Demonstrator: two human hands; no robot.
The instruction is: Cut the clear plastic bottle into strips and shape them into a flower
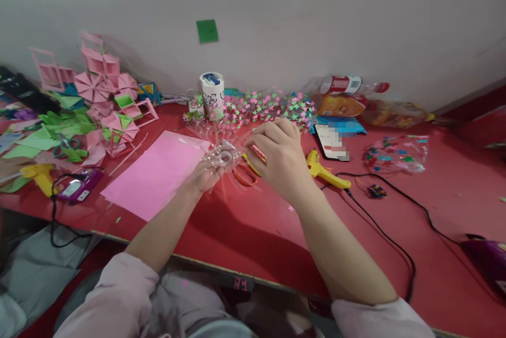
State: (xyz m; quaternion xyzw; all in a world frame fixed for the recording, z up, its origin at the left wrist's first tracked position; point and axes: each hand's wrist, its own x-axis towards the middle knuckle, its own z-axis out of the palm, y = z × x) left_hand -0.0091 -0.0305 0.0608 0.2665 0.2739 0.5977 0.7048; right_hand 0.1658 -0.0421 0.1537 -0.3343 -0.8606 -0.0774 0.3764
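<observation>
My left hand holds up a clear plastic bottle piece, its neck ring facing me and its cut strips spreading out. Pink and green star stickers cover the strips on the far side. My right hand rests over the right side of the piece, fingers curled on a strip; whether it pinches something small I cannot tell. Orange-handled scissors lie on the red table just under my hands.
A pink paper sheet lies left of my hands. A yellow glue gun with a black cord, a phone, bottles and a white cup sit behind. Pink and green paper crafts crowd the left.
</observation>
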